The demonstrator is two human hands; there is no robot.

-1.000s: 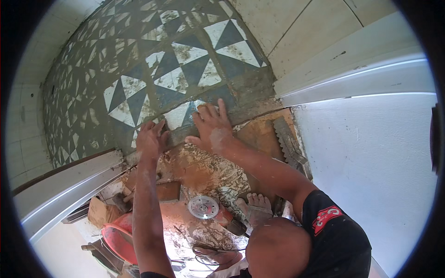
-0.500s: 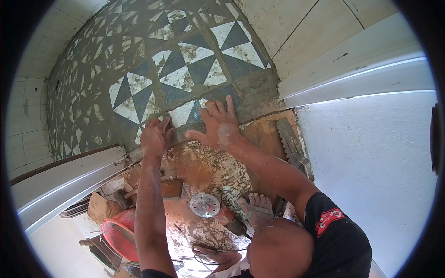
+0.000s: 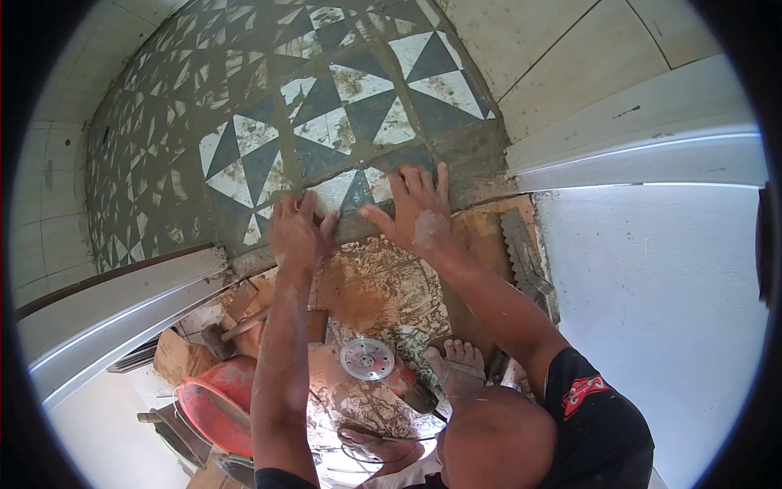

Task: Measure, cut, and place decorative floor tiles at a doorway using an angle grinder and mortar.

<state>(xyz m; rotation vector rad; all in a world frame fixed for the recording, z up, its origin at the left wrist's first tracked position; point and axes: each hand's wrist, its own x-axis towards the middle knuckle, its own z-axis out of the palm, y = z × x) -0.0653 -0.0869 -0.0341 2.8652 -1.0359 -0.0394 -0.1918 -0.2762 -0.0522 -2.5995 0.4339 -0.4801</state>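
Observation:
A blue-and-white patterned tile [image 3: 356, 192] lies at the near edge of the tiled floor, along the doorway. My left hand [image 3: 297, 232] rests at its left end, fingers close together and fingertips on the surface, with the thumb out along the near edge. My right hand [image 3: 417, 208] lies spread over the tile's right part, its thumb at the near edge. Neither hand grips anything that I can see. Beyond, similar patterned tiles [image 3: 346, 106] carry smears of grey mortar. My right palm hides part of the tile's right end.
An angle grinder [image 3: 399, 383] with a pale disc lies between my arms, near a bare foot [image 3: 456, 367]. A notched trowel [image 3: 525, 257] is at right. A hammer [image 3: 218, 338] and a red bucket [image 3: 216, 403] stand left. White door frames [image 3: 635, 155] flank the opening.
The view has shifted slightly, moving the scene rightward. My right hand has slid right along the tile, uncovering more of its pattern. My left thumb reaches further out along the near edge.

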